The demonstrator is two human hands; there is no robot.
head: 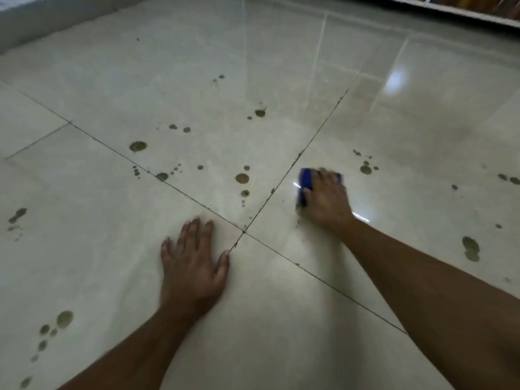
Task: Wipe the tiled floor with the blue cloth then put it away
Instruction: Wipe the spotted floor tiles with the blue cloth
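Observation:
The glossy pale tiled floor point(281, 66) fills the view, crossed by dark grout lines and spotted with brownish muddy stains point(242, 178). My right hand point(327, 199) lies flat on the folded blue cloth point(306, 182) and presses it to a tile just right of the grout crossing; the hand looks motion-blurred. Only the cloth's left part and a far corner show past my fingers. My left hand point(195, 263) rests flat on the floor with its fingers spread, left of the crossing, holding nothing.
More stains lie at the left point(17, 215), lower left point(64, 319) and right point(471, 248). A grey wall base point(42, 21) runs along the far left. A white edge of furniture or shelving point(450, 9) borders the far right.

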